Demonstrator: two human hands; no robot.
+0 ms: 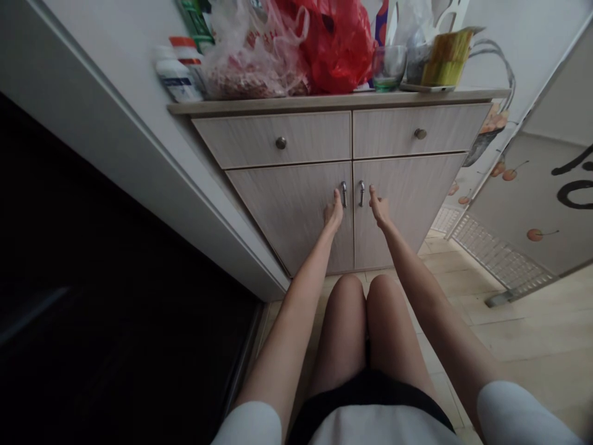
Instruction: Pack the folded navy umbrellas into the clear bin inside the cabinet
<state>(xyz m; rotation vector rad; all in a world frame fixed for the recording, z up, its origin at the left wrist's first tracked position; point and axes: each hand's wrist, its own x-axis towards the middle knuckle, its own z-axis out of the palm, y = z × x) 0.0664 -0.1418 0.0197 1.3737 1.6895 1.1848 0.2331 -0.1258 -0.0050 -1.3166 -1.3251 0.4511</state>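
Observation:
A pale wood-grain cabinet (287,210) stands before me with both lower doors closed. My left hand (334,211) is at the left door, thumb raised, close beside the metal handle (344,194). Across the middle seam, my right hand (380,209) has its thumb up just right of the other metal handle (362,193). Both handles show in full, and neither hand is wrapped round one. The remaining fingers are mostly hidden or foreshortened. Two closed drawers, with a left knob (280,143) and a right knob (420,133), sit above the doors.
On the cabinet top are white bottles (178,77), a clear plastic bag (254,68), a red bag (340,52), a glass (389,67) and a yellow container (447,59). A dark panel (115,296) fills the left. A cherry-patterned panel (523,204) stands at right.

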